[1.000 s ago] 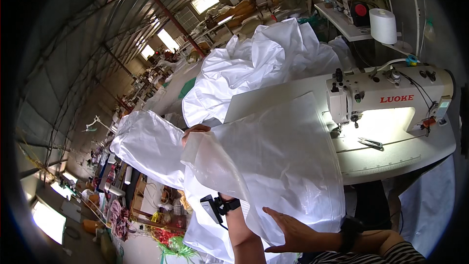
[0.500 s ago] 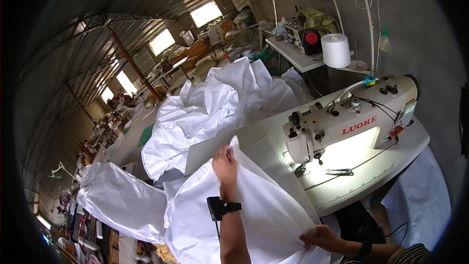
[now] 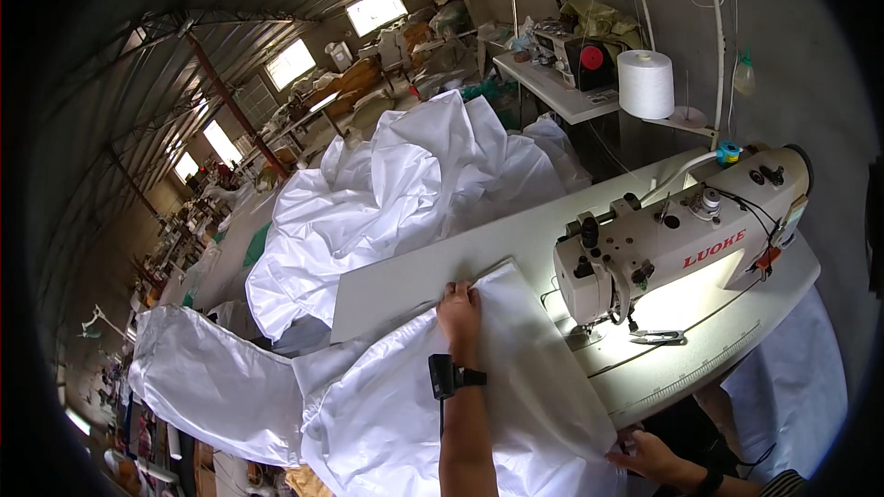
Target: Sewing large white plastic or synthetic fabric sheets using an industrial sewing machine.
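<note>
A sheet of shiny white fabric (image 3: 539, 377) lies over the front left of the sewing table. My left hand (image 3: 459, 307) is closed at its far edge, the curled fingers pressing the cloth onto the table top. At the near right corner, my right hand (image 3: 650, 458) pinches the edge of the same cloth between thumb and fingers. To the right of the cloth stands a white sewing machine (image 3: 668, 244) with its lamp lit. Small metal thread snips (image 3: 657, 337) rest on the machine bed beside the needle area.
A big heap of white fabric (image 3: 387, 184) lies beyond the table, and another white piece (image 3: 216, 382) hangs at the left. A white thread cone (image 3: 645, 85) stands on a stand behind the machine. More white cloth (image 3: 792, 387) hangs at the right below the table.
The lifted far edge of the cloth now lies flat on the table, with my left hand lowered onto it. My right hand has shifted slightly right with its edge. The view has turned a little.
</note>
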Demonstrator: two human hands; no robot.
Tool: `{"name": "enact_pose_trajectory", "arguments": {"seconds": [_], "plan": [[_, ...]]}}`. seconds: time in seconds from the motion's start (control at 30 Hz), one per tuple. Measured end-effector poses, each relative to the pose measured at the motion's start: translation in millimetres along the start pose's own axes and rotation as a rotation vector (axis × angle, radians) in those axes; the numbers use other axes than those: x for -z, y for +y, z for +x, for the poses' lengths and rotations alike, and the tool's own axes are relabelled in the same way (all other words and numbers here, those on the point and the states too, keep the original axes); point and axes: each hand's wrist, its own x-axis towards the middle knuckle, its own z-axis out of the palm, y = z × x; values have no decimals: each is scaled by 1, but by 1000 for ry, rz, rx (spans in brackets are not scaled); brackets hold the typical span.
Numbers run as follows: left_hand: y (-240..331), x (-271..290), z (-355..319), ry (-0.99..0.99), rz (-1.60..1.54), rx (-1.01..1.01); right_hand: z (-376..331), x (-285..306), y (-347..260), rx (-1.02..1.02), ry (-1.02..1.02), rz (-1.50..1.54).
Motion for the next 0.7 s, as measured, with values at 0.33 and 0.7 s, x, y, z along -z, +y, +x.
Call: {"name": "enact_pose_trajectory", "arguments": {"seconds": [0.33,0.7], "plan": [[60,47,-52,-126,-90,24,-36,-6,25,-122,-395,116],[163,94,-141,-246,-148,-7,-8,21,36,-226,-178,440]]}}
